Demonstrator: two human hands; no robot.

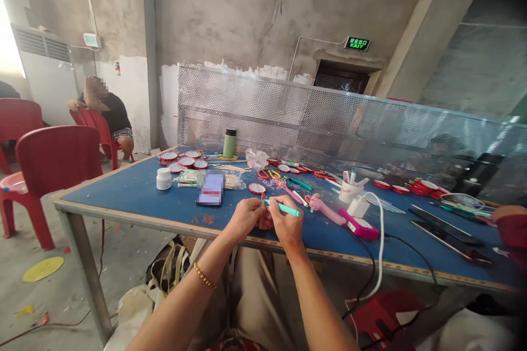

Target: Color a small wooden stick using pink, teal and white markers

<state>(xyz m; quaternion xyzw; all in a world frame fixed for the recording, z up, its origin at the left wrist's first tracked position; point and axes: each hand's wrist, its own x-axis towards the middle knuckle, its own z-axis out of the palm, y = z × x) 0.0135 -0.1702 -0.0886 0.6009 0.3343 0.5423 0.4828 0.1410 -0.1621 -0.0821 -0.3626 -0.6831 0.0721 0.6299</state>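
Note:
My right hand (287,225) grips a turquoise marker pen (289,209), its tip pointing left toward my other hand. Close beside it, my left hand (247,218) is closed with the fingers pinched together. A small red bit shows at its fingertips, too small to name. Both hands meet over the front edge of the blue table (135,192). Just beyond them lies a small round red-rimmed disc (257,188). A phone (210,188) rests on a plastic pack of sticks (234,180) left of the hands.
Pliers (299,184), a pink strap-like item (325,209), a magenta device (359,224) and a cup of pens (352,189) stand to the right. A white jar (163,179) and a green bottle (229,143) are leftward. Cables hang over the front edge. A person (109,115) sits far left.

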